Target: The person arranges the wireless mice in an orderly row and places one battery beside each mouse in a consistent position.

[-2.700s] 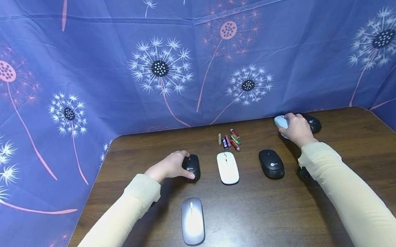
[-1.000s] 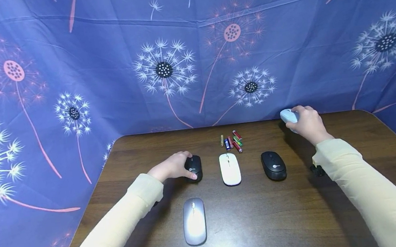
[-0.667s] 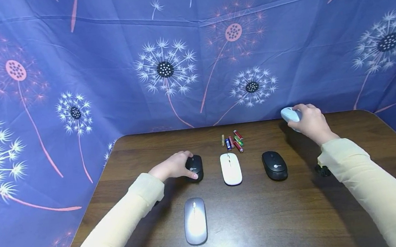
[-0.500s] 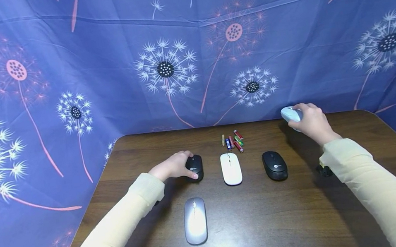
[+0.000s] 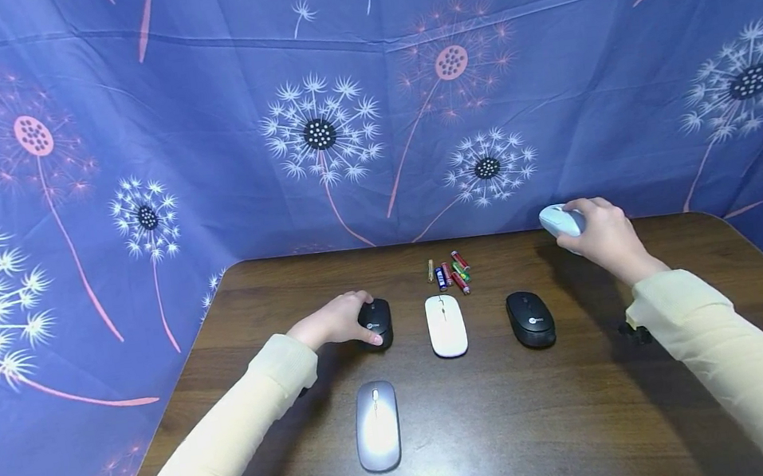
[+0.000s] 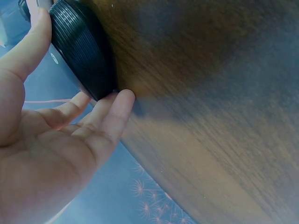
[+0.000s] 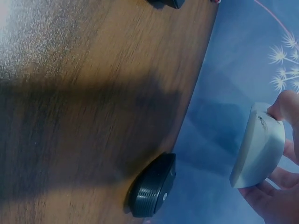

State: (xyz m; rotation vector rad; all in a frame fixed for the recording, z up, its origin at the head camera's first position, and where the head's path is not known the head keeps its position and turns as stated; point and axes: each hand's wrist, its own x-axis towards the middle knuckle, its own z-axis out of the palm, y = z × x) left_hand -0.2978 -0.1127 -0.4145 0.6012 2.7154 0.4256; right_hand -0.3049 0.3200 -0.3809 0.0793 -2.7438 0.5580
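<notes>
Right wrist, hand (image 7: 284, 196) curled round pale mouse (image 7: 259, 151)

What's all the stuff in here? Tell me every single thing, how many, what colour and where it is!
table: 1, brown, under the things
cloth: 1, blue with white and pink flowers, behind the table
white mouse: 1, white, middle of the table
grey mouse: 1, grey, nearest the person
black mice: 3, black; one in the left hand, one right of the white mouse, one by the far edge (right wrist view)
light blue mouse: 1, light blue, in the right hand
batteries: at least 6, red, green, blue, gold, behind the white mouse
dark bits: 2, black, by the cuffs, unclear
hands: 2, bare, one on each side
sleeves: 2, cream, on both arms
</notes>
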